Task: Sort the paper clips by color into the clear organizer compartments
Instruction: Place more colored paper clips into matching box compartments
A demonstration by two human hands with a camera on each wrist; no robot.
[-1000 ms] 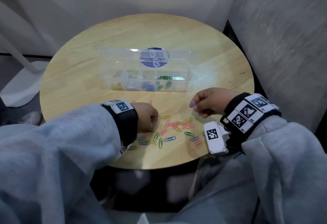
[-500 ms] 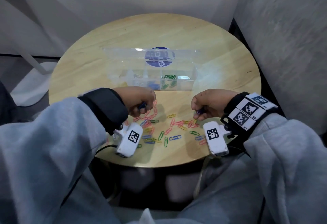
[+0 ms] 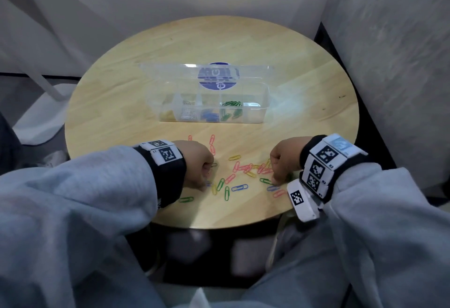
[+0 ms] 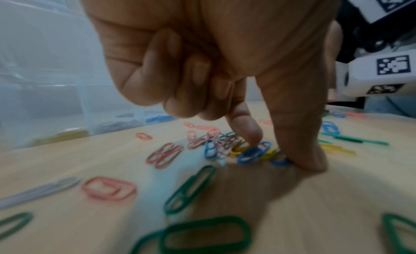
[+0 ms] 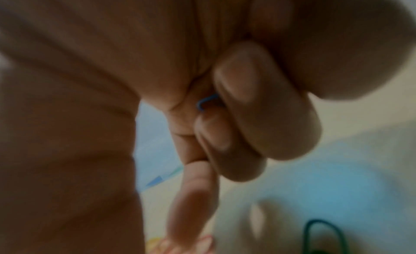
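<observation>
Both hands have dropped back onto the loose clips (image 3: pixel 239 169) at lower centre, the left hand (image 4: pixel 225 76) pinching a blue clip (image 4: pixel 253 152), the right hand (image 5: pixel 225 115) clutching another blue one (image 5: pixel 203 102), so more sorting follows.

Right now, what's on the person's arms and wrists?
Light grey sleeves on both arms. Each wrist has a black band carrying white blocks with black square-code markers. A white marked camera unit hangs under the right wrist. Hands bare.

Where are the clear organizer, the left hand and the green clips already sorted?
clear organizer (image 3: pixel 264 113): head view, right end of its front wall.
left hand (image 3: pixel 194 161): head view, back of the hand.
green clips (image 3: pixel 232 103): head view, middle of the pile in its compartment.
</observation>
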